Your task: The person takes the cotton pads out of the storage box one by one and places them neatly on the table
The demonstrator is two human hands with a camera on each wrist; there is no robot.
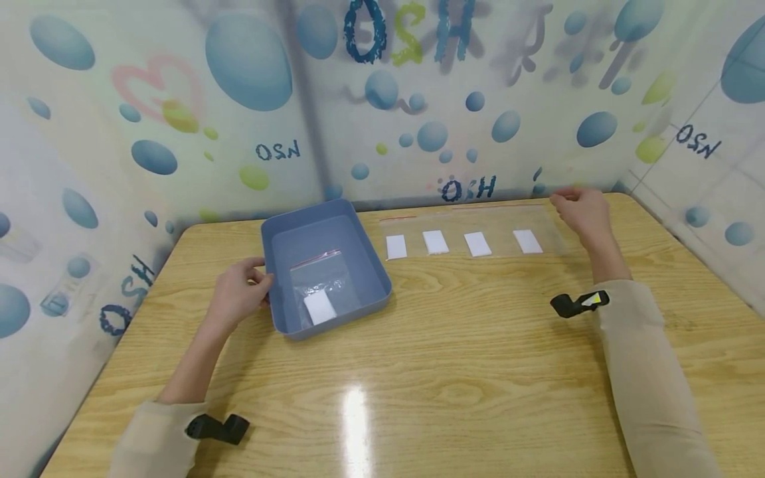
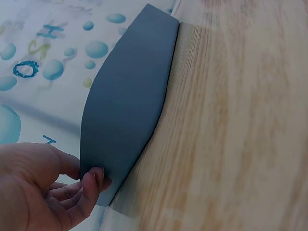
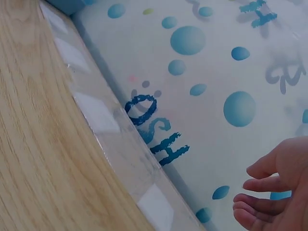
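Note:
My left hand [image 1: 239,291] grips the left wall of a blue-grey plastic tray [image 1: 373,272], with fingertips against the outer side and the rim at the thumb, as the left wrist view shows. In the tray lies a clear zip bag [image 1: 311,272] with a red seal line and a white rectangular piece [image 1: 320,307] at its lower end. My right hand [image 1: 584,211] is raised near the table's back right, fingers loosely bent and holding nothing. To its left, several clear zip bags [image 1: 412,229], each with a white rectangle [image 1: 477,243], lie overlapping in a row along the back edge.
The wood-grain table [image 1: 466,372] stands against a patterned wall covering [image 1: 370,159] at the back and both sides. Black wrist mounts [image 1: 580,303] sit on both sleeves. Light reflects off the table's front middle.

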